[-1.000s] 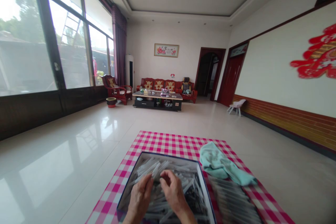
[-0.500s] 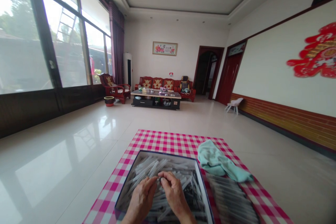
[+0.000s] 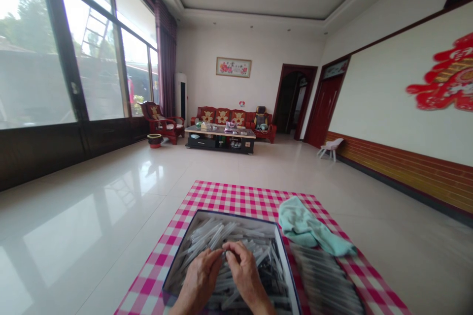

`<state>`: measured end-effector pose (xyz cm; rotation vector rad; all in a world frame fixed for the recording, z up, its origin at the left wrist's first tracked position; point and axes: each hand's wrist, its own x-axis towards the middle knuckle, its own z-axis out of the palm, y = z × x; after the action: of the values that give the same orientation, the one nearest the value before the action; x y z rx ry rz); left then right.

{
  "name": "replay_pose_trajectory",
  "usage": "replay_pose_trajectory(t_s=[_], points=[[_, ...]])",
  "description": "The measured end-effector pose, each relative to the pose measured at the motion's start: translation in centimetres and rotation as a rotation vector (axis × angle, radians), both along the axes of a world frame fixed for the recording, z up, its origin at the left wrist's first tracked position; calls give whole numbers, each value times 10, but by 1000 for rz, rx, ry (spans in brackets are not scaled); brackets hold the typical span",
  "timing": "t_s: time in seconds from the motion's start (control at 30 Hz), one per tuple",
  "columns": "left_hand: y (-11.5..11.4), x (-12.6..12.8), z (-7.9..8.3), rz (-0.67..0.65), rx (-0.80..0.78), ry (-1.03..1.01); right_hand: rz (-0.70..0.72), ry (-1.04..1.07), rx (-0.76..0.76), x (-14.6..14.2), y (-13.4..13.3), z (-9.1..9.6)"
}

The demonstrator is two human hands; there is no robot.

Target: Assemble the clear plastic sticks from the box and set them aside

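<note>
My left hand [image 3: 201, 274] and my right hand [image 3: 242, 268] meet over a shallow box [image 3: 289, 268] with a dark blue edge and white inner walls. Thumbs and forefingers of both are pinched together at one spot, around a small dark piece mostly covered by the fingertips; its kind is not clear. Beneath them, many clear plastic tubes [image 3: 210, 231] lie loose in the box, some with dark parts at the right side. To the right of the box, a row of similar clear and dark tubes [image 3: 327, 280] lies side by side, blurred.
A pale green cloth [image 3: 308, 229] lies crumpled above the row of tubes. Pink and white checked cloth [image 3: 236, 194] covers the table. Farther off stand a low coffee table [image 3: 219, 139], a wooden sofa [image 3: 221, 117] and a small chair [image 3: 330, 147].
Both hands stay in nearly the same pinched pose above the box. The view has shifted very slightly; the box, tubes and cloth have not moved.
</note>
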<state>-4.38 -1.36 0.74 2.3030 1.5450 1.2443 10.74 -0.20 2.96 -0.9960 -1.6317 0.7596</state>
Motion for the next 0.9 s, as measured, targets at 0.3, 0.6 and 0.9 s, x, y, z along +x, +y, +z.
replay_pose_trajectory(t_s=[0.3,0.6,0.9], points=[[2,-1,-4,16,67,12,17,22,-125,0,1,0],[0,-1,-4,6,77,2,83,92,-290,2,5,-2],[-2,2,-3,7,49,26,-43,-75,-139,-2,0,1]])
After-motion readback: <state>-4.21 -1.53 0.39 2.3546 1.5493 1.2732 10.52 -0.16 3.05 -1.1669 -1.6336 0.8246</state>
